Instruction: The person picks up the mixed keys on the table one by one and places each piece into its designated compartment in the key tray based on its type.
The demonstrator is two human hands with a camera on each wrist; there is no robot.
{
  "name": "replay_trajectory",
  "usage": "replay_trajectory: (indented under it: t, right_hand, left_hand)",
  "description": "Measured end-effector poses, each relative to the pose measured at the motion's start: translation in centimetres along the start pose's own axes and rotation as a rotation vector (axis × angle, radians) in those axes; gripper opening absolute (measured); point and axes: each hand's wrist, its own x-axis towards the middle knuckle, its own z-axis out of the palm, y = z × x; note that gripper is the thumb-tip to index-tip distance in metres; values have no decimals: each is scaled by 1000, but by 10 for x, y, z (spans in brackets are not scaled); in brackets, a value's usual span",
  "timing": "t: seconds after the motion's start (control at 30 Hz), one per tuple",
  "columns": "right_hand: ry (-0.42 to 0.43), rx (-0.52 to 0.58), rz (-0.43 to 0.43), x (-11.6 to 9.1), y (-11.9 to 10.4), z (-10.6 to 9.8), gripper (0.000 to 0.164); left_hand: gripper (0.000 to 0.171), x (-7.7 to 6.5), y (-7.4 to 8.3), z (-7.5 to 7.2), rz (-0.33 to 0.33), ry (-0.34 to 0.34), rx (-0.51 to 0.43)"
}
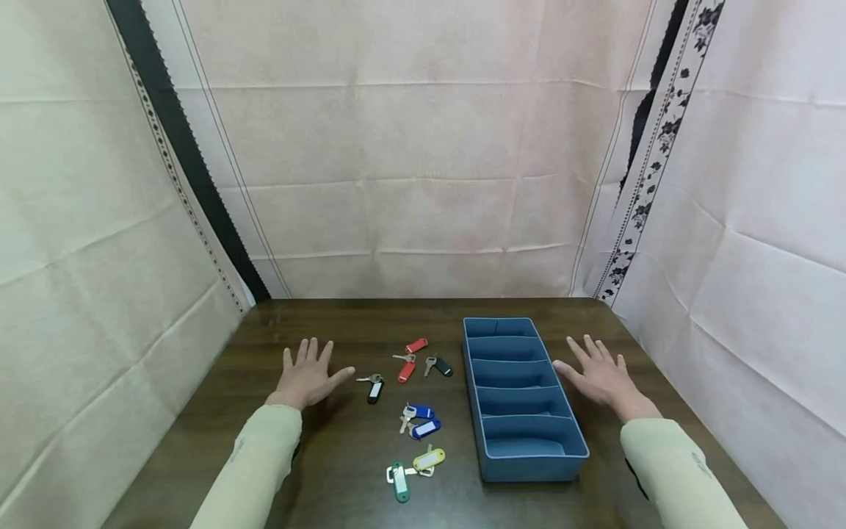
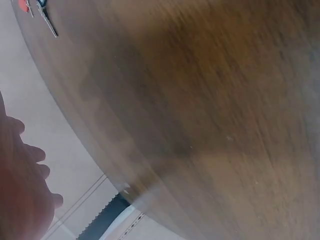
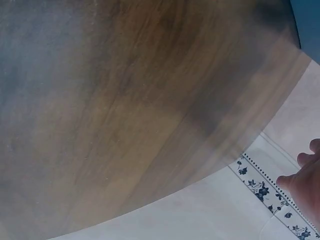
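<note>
My left hand [image 1: 307,378] is spread with straight fingers above the left part of the table, holding nothing. Its thumb points toward a key with a black tag [image 1: 374,391]. On the right, my right hand [image 1: 603,376] is spread too, its thumb close to the side of a blue tray [image 1: 529,470] with several compartments in a row. Between left hand and tray lie more tagged keys: red tags [image 1: 406,372], another black tag [image 1: 443,366], blue tags [image 1: 426,428], a yellow tag [image 1: 429,460] and a green tag [image 1: 400,483].
The dark wooden table [image 1: 330,470] has rounded far corners. Pale cloth [image 1: 423,162] hangs behind it and along both sides, with a floral border strip [image 1: 651,169] at the right. The keys lie in a loose column left of the tray.
</note>
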Motion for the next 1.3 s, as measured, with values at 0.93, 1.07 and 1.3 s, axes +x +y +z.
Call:
replay_trajectory:
  t: [0.93,1.07,1.3]
  right_hand:
    - [-42,95,-118,-6,-37,6,102]
    - [-45,135,-115,-6,-38,11,103]
    - [-36,151,-109,-5,-38,18,106]
  left_hand:
    - [95,11,14,-7,67,9,30]
    - [95,13,17,-6,74,11,23]
    - [93,15,22,-3,88,-7,4]
